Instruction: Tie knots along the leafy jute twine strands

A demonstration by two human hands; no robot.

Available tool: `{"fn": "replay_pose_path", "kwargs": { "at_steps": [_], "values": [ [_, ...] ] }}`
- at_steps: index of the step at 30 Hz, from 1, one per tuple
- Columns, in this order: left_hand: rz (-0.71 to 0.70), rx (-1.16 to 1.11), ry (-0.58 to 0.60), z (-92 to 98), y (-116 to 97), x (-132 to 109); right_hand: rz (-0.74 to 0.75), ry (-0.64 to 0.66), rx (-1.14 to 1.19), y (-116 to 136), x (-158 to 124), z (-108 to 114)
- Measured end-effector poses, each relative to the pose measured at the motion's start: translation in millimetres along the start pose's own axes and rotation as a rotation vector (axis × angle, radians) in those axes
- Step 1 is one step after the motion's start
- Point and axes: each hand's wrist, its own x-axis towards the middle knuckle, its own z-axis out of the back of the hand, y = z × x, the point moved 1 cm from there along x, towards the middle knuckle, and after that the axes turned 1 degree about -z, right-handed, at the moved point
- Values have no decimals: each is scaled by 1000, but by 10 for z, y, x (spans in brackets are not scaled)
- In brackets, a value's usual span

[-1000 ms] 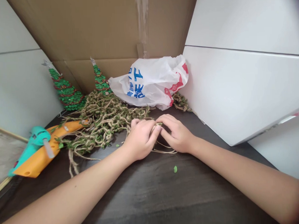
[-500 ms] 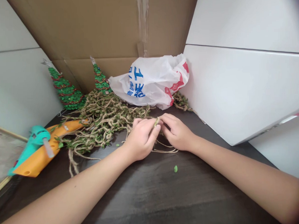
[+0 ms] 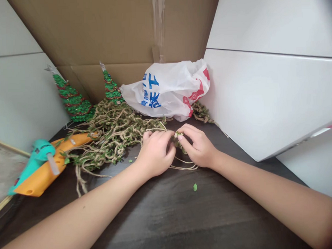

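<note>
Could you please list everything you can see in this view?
cardboard sheet: 1, brown, at the back
white panels: at least 2, white, flanking the cardboard
sequinned tree ornaments: 2, green, back left
plastic bag: 1, white with blue and red print, back centre
leafy jute garland: 1 tangled mass, tan and green, centre
glue gun: 1, teal and orange, left
loose leaf: 1, green, on the table
framed board: 1, grey, wooden edge, far left
table: 1, dark brown, beneath everything
left hand: 1, fingers on the garland
right hand: 1, fingers on the garland
</note>
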Motion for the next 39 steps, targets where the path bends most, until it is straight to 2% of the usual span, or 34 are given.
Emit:
{"fn": "replay_pose_path", "kwargs": {
  "at_steps": [9, 13, 19, 24, 30, 32, 36, 39],
  "values": [
    [20, -11, -52, 58, -16, 15, -55, -55, -21, -30, -12, -21],
    [35, -89, -76, 50, 17, 19, -91, 23, 3, -48, -10, -33],
    [-24, -130, -79, 58, 2, 10, -10, 99, -7, -18, 2, -16],
    [23, -57, -104, 59, -1, 9, -64, -26, -37, -26, -2, -4],
    [87, -24, -140, 63, 6, 3, -149, -79, -111, -11, -14, 2],
    [103, -31, -142, 63, 9, 3, -193, -124, -64, -32, -5, 11],
    [145, -50, -137, 54, 25, 14, -407, -297, 129, -150, 27, 32],
    [165, -56, -148, 41, 37, 19, -432, -328, 170, -189, 37, 34]
  ]
}}
